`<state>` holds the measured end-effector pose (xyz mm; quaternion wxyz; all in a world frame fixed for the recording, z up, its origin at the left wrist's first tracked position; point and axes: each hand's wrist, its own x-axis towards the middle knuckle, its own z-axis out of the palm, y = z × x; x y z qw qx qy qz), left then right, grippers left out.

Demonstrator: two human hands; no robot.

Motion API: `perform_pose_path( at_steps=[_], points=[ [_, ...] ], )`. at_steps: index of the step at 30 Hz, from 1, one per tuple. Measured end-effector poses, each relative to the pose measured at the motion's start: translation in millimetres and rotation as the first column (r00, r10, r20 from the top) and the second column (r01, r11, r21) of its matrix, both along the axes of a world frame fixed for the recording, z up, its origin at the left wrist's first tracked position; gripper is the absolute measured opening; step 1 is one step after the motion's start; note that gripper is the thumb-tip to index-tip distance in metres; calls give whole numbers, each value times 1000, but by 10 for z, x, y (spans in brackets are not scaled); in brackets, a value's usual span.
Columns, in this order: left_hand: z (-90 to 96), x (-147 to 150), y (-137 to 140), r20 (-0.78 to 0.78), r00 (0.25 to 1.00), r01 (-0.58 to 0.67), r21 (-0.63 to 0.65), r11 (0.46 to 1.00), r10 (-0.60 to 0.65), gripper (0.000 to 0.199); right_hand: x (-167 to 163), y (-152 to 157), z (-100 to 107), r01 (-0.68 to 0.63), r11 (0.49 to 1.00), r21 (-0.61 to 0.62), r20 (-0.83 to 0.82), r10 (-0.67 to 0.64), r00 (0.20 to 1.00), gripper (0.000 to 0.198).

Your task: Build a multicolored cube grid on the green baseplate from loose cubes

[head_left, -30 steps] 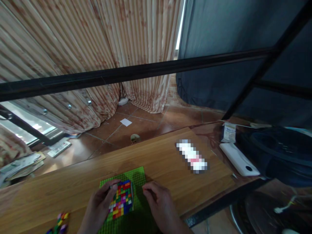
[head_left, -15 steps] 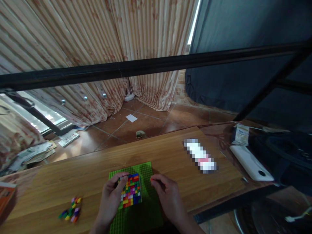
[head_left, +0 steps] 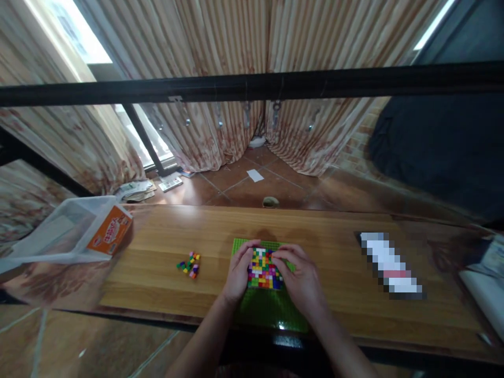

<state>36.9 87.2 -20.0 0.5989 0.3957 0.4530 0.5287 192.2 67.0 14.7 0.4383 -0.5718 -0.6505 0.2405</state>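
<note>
So the block square [head_left: 260,270] sat on the green mat [head_left: 268,312], just left of the right hand [head_left: 301,275]; fingertips pinched, I couldn't tell on what; left hand [head_left: 237,275] curled opposite, grip unclear.

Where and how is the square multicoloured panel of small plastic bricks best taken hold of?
The square panel is probably best pinched by its left edge, coming from the left, where the left hand sits. It looks flat with a straight side there, while the right hand covers its far right corner.
</note>
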Motion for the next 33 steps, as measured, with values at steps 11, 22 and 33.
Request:
perform_pose_path(
  at_steps=[11,22,33],
  points=[
    [27,9,10,82,997,7,14,1000,-8,31,-27,110,-146,26,997,-79,-77,-32,997,16],
    [50,19,-6,115,993,16,8,1000,-17,26,-58,139,-332,-55,912,-407,-494,-169,853,38],
    [-27,22,-3,100,994,30,32,999,-33,24,-70,208,-153,-223,820,-528,-694,-265,669,32]
  ],
)
